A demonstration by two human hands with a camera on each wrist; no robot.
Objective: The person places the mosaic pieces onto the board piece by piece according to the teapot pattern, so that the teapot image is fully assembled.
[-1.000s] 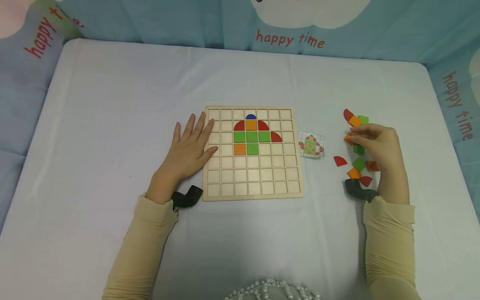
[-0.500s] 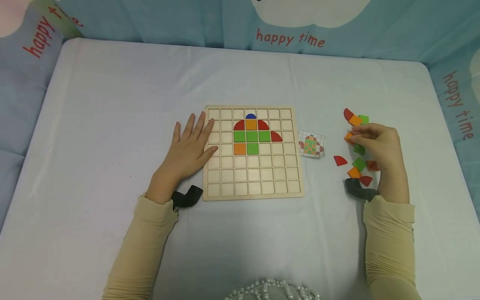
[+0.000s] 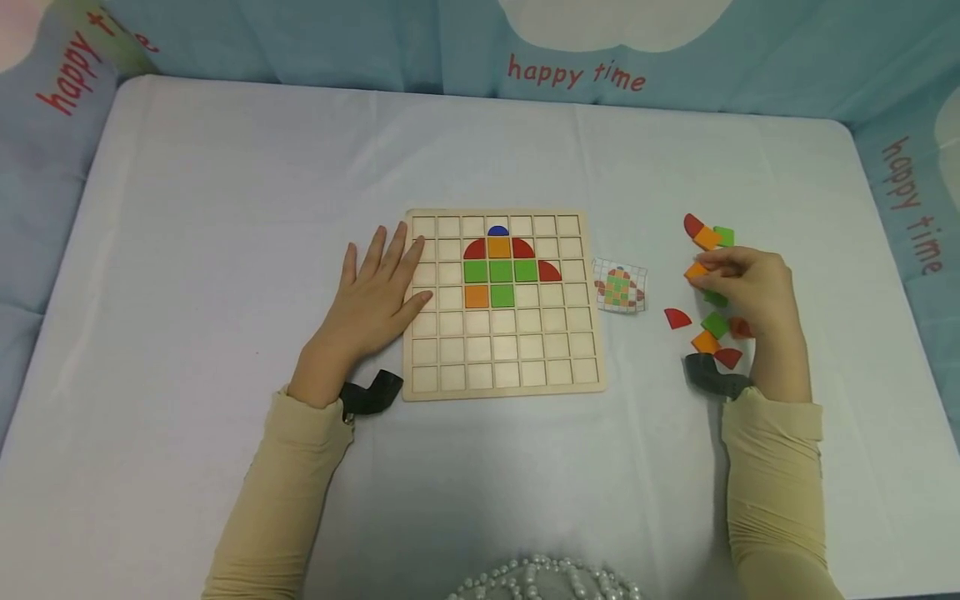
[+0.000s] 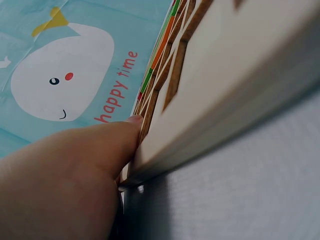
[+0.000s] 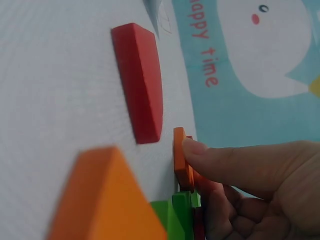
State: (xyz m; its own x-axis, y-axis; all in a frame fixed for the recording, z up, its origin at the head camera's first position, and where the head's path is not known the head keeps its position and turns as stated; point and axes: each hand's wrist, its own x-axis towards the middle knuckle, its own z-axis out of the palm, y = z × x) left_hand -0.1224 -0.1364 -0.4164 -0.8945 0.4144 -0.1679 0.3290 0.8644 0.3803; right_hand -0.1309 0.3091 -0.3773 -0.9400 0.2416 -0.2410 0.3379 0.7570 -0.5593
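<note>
A wooden grid board lies mid-table with a partial figure of blue, red, orange and green tiles in its upper rows. My left hand lies flat with straight fingers on the board's left edge; in the left wrist view the board edge shows beside a finger. My right hand is among the loose tiles at the right and pinches an orange square tile, seen edge-on as the orange tile in the right wrist view.
A small pattern card lies between the board and the loose pile. Loose pieces include a red quarter-round, an orange square, green squares and a far cluster. A patterned cloth wall borders the table.
My right hand has tightened its pinch on the orange tile and shifted slightly; the left hand stays on the board.
</note>
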